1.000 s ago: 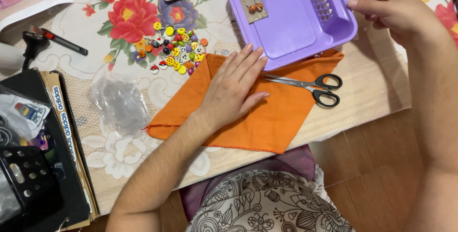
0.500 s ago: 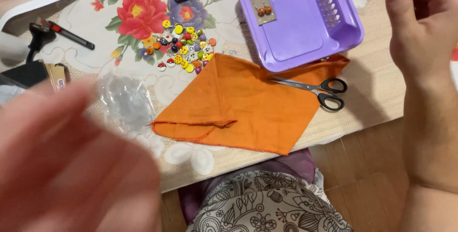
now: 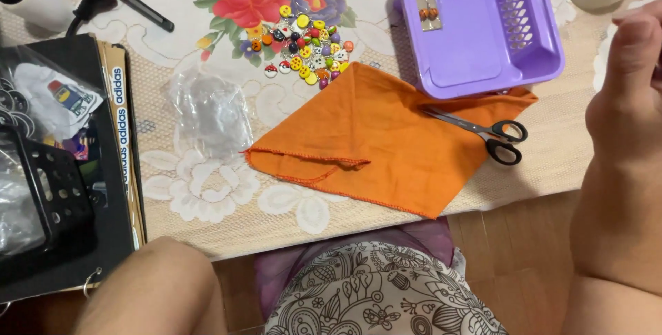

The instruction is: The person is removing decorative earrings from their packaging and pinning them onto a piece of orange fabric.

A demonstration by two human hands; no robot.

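The orange cloth lies bare across its middle, open from the table edge; scissors block its right corner, a purple basket crowds behind, buttons hem the far tip, crumpled plastic sits left

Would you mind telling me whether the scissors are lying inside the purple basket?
No, the scissors lie outside the purple basket, resting on the orange cloth just below it.

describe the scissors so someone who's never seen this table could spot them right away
Find the folded orange cloth mid-table, just below the purple basket. The scissors lie on its right corner, blades pointing left. Black loop handles and thin metal blades set them apart from the colourful buttons nearby.
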